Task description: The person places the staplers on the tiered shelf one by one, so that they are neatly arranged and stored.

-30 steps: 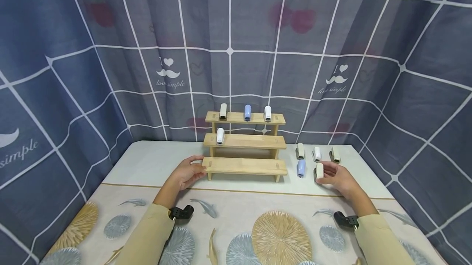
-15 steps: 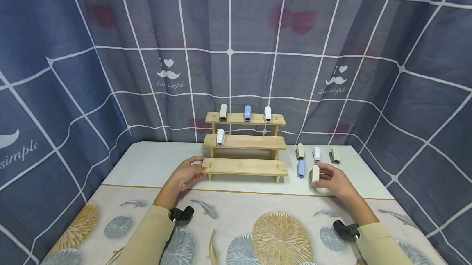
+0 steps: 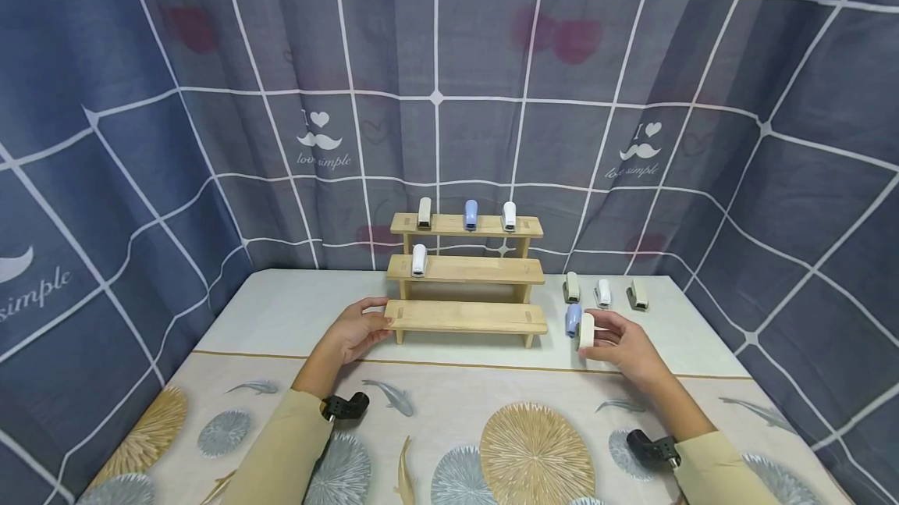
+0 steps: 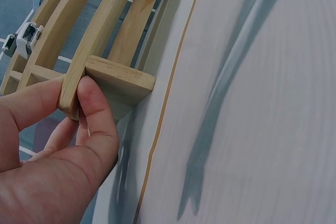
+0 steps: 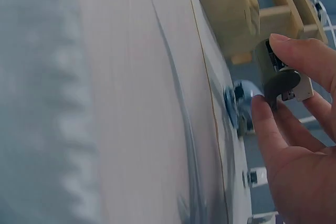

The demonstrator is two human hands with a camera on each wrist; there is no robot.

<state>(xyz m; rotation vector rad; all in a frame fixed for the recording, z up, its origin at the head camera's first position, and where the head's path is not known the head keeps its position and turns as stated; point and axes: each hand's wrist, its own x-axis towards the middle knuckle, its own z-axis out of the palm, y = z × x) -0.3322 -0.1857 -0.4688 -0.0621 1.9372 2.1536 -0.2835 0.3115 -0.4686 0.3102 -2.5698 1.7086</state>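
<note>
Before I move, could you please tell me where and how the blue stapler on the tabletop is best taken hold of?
Probably across the middle of its body, from above left: the blue stapler is long and narrow, and the held cream stapler crowds its right side.

The table [image 3: 302, 302] carries a three-step wooden riser [image 3: 463, 316] with four mini staplers [image 3: 602, 293] at its three o'clock; its top step [image 3: 448, 225] holds a cream stapler [image 3: 424, 212] at eleven, blue stapler [image 3: 470, 215] at twelve, white stapler [image 3: 509, 216] at one; its middle step [image 3: 477, 270], another white stapler [image 3: 418, 261] at ten.
</note>
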